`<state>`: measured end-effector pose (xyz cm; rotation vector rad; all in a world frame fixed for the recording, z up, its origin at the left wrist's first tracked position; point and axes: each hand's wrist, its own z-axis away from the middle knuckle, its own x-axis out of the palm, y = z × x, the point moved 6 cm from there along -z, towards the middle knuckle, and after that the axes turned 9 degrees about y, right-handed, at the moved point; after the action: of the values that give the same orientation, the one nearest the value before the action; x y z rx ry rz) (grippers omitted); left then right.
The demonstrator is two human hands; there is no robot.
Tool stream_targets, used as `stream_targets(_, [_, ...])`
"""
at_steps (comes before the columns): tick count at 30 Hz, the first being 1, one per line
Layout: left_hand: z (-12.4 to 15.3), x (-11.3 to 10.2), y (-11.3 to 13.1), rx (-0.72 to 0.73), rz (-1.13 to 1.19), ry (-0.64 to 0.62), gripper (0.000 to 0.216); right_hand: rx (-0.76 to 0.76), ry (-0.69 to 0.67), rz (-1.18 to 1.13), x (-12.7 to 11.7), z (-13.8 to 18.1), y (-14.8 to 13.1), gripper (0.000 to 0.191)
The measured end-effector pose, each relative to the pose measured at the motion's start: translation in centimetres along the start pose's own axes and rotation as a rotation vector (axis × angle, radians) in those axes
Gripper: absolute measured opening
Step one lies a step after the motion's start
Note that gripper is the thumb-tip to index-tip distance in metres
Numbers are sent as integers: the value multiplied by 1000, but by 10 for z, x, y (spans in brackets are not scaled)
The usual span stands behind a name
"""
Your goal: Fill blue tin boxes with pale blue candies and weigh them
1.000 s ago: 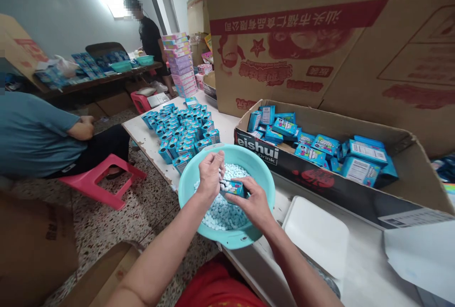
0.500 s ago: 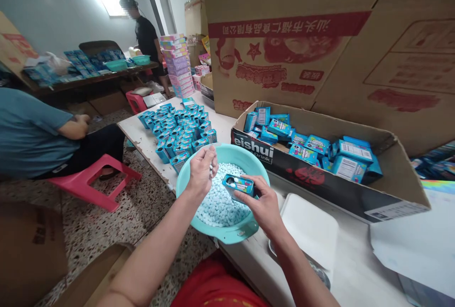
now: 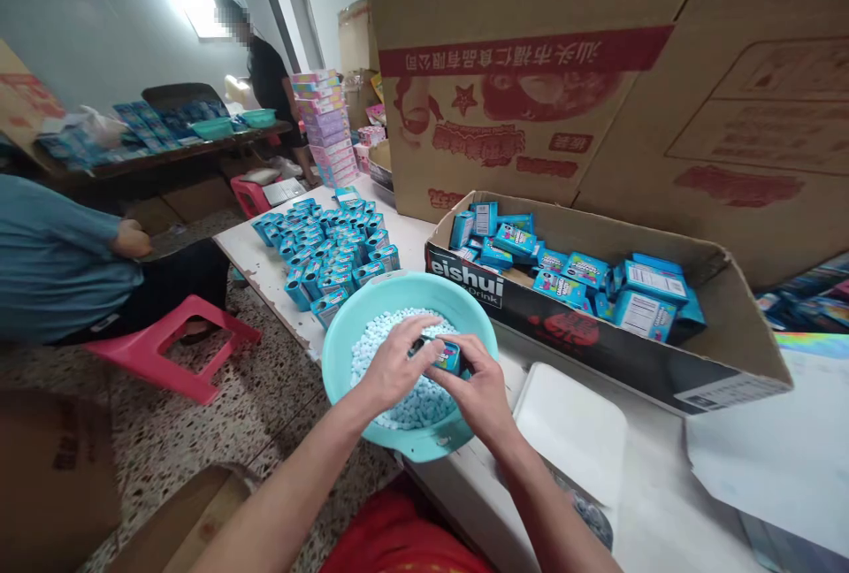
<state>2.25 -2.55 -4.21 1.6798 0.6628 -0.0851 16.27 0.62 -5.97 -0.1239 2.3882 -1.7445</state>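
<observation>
Candy box [image 3: 448, 355] between both hands [image 3: 438, 374] — over pellet-filled basin [image 3: 351, 339], carton [image 3: 730, 352] beside

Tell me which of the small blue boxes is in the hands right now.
The small blue box over the teal basin of pale pellets, held between left hand and right hand. The rest lie grouped on the table or in the cardboard tray.

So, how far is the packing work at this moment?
Done, it seems: a cluster of small blue boxes stands on the table beyond the basin. In hand: the left hand and right hand meet on one small box over the teal basin of pale blue candies. Left: many boxes lie in the cardboard tray, and many candies remain.
</observation>
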Motion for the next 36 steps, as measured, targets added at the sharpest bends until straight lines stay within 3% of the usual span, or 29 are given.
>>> stream_targets(2, [1, 9, 3, -3, -1, -81, 36, -6, 12, -14, 0, 2, 1, 29])
stream_targets(6, [2, 14, 4, -56, 66, -111, 40, 13, 40, -54, -9, 4, 1, 32])
stream_targets(11, [0, -1, -9, -209, 154, -62, 56, 67, 163, -162, -45, 12, -3, 31])
stream_targets(13, [-1, -8, -24, -185, -45, -122, 54, 77, 248, -183, -71, 18, -2, 31])
stream_targets(18, [7, -11, -79, -107, -881, -493, 51, 73, 430, -3, -138, 37, 17, 29])
stream_targets(21, [12, -1, -89, -140, -1068, -595, 63, 101, 507, 82, -163, 48, 40, 32])
stream_targets(25, [25, 19, -77, -166, -1044, -709, 78, 142, 579, 119, -179, 63, 70, 36])
stream_targets(29, [38, 38, -70, -134, -872, -814, 71, 144, 530, 159, -188, 72, 79, 44])
stream_targets(32, [43, 46, -76, -170, -776, -850, 68, 49, 549, 193, -208, 64, 60, 53])
stream_targets(36, [37, 52, -76, -213, -662, -823, 59, -77, 712, 416, -251, 13, 20, 38])
